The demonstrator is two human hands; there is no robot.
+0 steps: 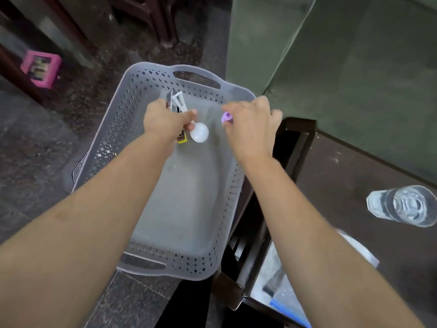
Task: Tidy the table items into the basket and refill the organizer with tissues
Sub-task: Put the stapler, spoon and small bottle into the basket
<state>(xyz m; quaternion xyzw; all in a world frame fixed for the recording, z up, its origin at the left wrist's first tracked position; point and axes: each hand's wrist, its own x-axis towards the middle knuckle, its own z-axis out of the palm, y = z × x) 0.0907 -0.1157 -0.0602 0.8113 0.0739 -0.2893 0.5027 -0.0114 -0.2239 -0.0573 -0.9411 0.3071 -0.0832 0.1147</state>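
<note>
Holding a whole fistful of stuff over the basket, that's what the left hand is doing: fingers curled round a white clip-looking piece, a white spoon with its bowl poking out below the thumb, and something with a yellow and brown end sticking out underneath. Can't tell exactly what that last one is, it's blurry. I'd guess everything got bunched into one grip to save trips, and the hand is parked over the far half of the basket so the lot can be let go straight down.

The right hand is next to it, also over the basket near the far right corner, fingers closed on a small purple thing, maybe a cap or tiny bottle. Only the end shows, so no idea beyond that.

The grey perforated basket sits on the floor right beside the dark table, which makes sense: low and close, easy to reach from the edge. Its floor looks bare so far, so my read is the tidying is early on.

A glass is standing on the table off to the right, probably next in line. No organizer or tissues that I can make out for sure, so the refill part looks untouched.
</note>
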